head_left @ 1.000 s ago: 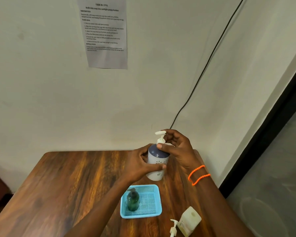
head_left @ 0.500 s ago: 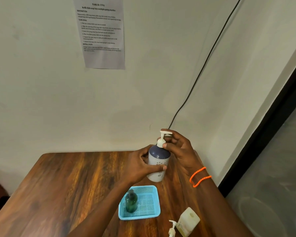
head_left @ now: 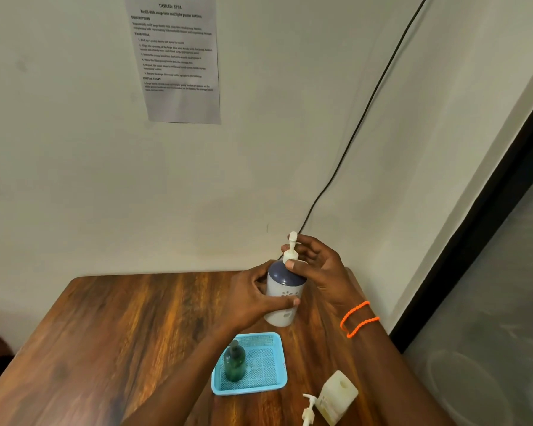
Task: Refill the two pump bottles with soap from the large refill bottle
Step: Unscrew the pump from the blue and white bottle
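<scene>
A white pump bottle with a dark blue shoulder [head_left: 282,290] is held above the wooden table [head_left: 130,333]. My left hand [head_left: 253,299] wraps its body. My right hand [head_left: 317,265] pinches the white pump head [head_left: 290,250] at the collar, the spout pointing away from me. A small dark green pump bottle [head_left: 234,361] stands upright in the blue mesh tray [head_left: 270,364], at its left side. A cream refill bottle [head_left: 336,395] with an open hole on top stands at the front right, a loose white pump [head_left: 308,408] beside it.
The table sits in a wall corner. A black cable [head_left: 360,124] runs down the wall behind the bottle. A printed sheet [head_left: 176,56] is taped to the wall. To the right is a dark door frame [head_left: 486,210] with glass.
My right hand has turned the pump head on the white bottle: its spout swung from pointing left, to the right, to facing away. The left hand has kept its hold on the body.
</scene>
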